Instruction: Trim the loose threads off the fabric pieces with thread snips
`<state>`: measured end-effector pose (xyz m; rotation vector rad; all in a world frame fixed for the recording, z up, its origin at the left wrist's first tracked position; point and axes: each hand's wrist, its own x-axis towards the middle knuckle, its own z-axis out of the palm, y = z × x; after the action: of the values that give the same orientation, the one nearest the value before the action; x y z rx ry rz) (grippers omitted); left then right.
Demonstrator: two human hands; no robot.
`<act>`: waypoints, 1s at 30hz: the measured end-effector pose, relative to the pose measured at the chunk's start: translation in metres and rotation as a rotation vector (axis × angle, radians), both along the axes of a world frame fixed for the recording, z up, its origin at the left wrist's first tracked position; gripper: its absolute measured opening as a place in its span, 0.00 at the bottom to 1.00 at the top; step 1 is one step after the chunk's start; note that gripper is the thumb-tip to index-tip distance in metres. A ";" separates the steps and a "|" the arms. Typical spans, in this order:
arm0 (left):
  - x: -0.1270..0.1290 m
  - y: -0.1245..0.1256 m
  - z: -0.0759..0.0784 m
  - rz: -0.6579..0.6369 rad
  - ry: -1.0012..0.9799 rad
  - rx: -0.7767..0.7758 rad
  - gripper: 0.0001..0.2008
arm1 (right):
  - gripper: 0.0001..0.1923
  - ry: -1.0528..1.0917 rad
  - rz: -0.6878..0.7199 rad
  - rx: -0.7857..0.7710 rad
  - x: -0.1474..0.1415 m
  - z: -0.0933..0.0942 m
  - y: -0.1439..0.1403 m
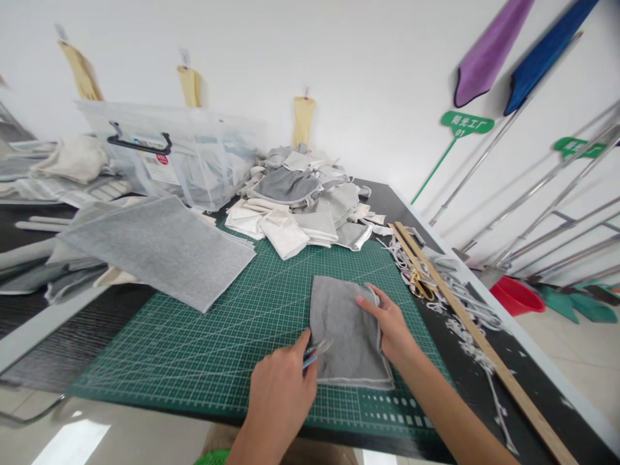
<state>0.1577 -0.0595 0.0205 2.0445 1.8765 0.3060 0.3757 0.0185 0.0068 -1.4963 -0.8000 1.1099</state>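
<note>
A grey cloth (pixel 341 329) lies flat on the green cutting mat (pixel 232 336), directly in front of the person. Pale edging runs along its right and lower sides, so the sewing there looks done; whether loose thread or anything else is left on this piece cannot be told.

At the cloth's three o'clock, the right hand (pixel 394 326) pinches its edge, thumb on top. At eight o'clock, the left hand (pixel 285 381) has its fingers closed around a small blue-handled tool (pixel 312 356), the metal tip over the cloth.

Farther out, gold-handled scissors (pixel 420 285) lie at two o'clock, near wooden strips (pixel 460 310). A heap of cloths (pixel 300 206) sits at eleven; flat grey sheets (pixel 165 248) lie between nine and ten. Which of these are finished and which are waiting does not show.
</note>
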 end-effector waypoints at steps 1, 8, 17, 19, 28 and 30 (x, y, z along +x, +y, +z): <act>-0.007 0.000 -0.002 0.015 0.001 0.003 0.21 | 0.44 0.031 0.005 -0.013 0.000 0.003 -0.002; -0.063 -0.001 -0.019 0.166 0.016 0.110 0.21 | 0.38 0.202 0.162 0.013 -0.011 0.039 -0.010; -0.104 -0.007 -0.052 0.074 -0.044 0.412 0.21 | 0.37 -0.069 0.514 0.406 -0.086 0.137 0.038; -0.107 -0.007 -0.057 0.015 -0.084 0.467 0.23 | 0.35 -0.078 0.607 0.514 -0.111 0.158 0.059; -0.112 -0.001 -0.071 -0.153 -0.246 0.592 0.31 | 0.38 -0.233 1.002 0.766 -0.290 0.168 0.198; -0.113 0.000 -0.075 -0.169 -0.257 0.615 0.32 | 0.38 -0.596 1.040 0.703 -0.325 0.148 0.216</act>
<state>0.0451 -0.0595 -0.0546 2.3692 1.5610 1.1576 0.0505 0.2348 0.1552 -0.7373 -2.2707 0.8773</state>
